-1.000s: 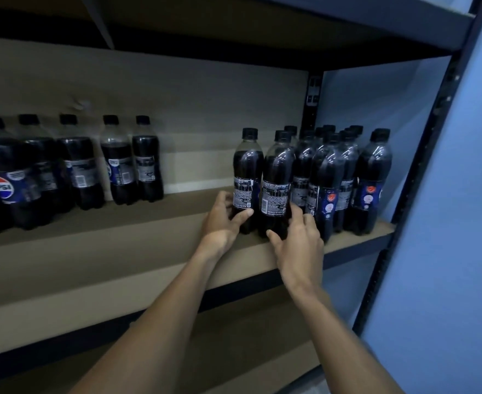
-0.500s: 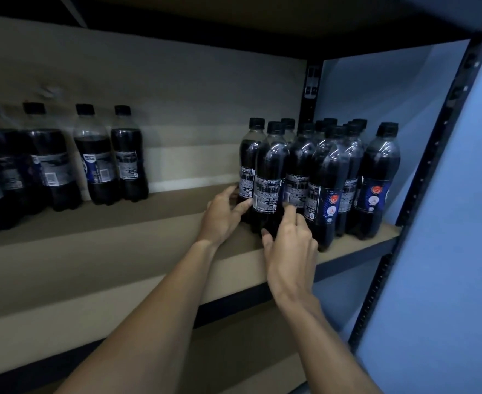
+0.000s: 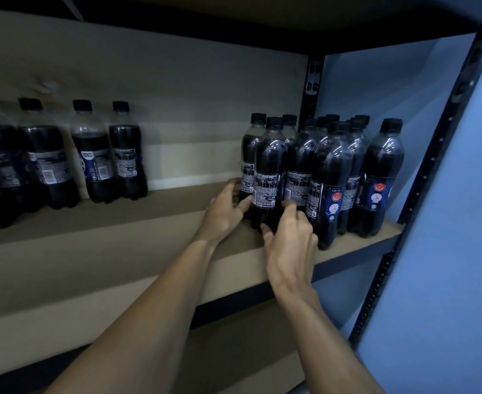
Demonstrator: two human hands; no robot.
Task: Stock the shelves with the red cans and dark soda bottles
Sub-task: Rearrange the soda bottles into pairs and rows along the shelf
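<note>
The left hand (image 3: 222, 209) and the right hand (image 3: 288, 240) were curled low round the front bottle (image 3: 268, 166) of the group at the right end of the shelf (image 3: 120, 251), and as it looked full, heavy and smooth, I judged its labelled middle the safer hold.
</note>
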